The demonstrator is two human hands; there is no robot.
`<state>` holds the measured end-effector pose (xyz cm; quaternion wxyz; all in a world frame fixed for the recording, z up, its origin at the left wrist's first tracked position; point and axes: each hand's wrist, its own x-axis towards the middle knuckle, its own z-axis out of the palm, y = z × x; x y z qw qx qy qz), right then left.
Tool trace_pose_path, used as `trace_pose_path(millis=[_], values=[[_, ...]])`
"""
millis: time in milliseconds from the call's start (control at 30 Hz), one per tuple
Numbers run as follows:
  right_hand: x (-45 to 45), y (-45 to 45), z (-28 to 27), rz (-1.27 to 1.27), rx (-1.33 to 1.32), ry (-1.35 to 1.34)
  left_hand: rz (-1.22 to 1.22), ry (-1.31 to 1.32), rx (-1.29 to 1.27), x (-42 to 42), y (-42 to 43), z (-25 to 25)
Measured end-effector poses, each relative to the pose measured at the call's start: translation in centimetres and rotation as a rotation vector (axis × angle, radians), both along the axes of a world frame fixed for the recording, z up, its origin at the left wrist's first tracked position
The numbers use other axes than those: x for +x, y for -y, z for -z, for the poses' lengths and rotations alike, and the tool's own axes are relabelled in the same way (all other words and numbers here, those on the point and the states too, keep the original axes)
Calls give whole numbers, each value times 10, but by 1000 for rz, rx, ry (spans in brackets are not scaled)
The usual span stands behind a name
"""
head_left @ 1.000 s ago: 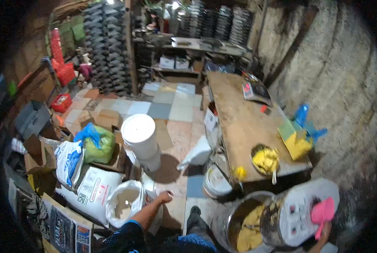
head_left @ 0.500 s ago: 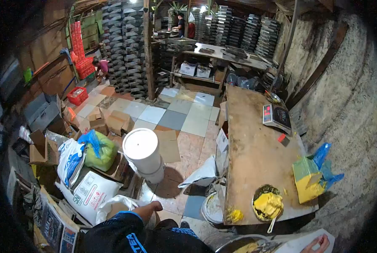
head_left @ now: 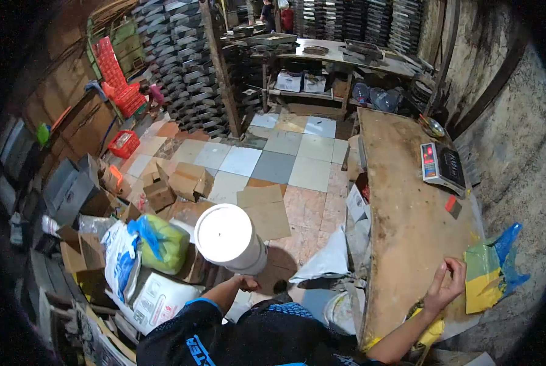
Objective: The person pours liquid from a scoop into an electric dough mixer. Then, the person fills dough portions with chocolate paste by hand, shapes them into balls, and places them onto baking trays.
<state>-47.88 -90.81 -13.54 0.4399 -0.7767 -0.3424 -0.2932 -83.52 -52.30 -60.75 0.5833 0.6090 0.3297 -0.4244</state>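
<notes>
My left hand [head_left: 247, 283] hangs low beside the white lidded bucket [head_left: 225, 235], its fingers curled in with nothing visible in them. I cannot tell whether it touches the bucket. My right hand [head_left: 446, 285] is raised over the near right of the wooden table [head_left: 407, 226], fingers bent and apart, holding nothing. Close to its right stands a bag with a yellow block or paste [head_left: 483, 283] and blue plastic at its top. Yellow paste [head_left: 430, 332] lies partly hidden behind my right forearm.
A digital scale [head_left: 447, 168] and a small red item [head_left: 451, 204] sit on the table. Sacks [head_left: 163, 302], a green bag [head_left: 163, 244] and cardboard boxes [head_left: 190, 181] crowd the left. Stacked metal pans [head_left: 181, 67] rise behind. A person [head_left: 153, 94] crouches far left.
My right hand has come up from the white surface at the lower right to above the table. My left hand has moved forward and right, towards the bucket. The view has shifted.
</notes>
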Motion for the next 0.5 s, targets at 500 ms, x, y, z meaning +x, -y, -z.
trace_pose_path(millis=[500], values=[[113, -268, 17, -117, 111, -136, -161, 364, -38, 172, -226, -100]])
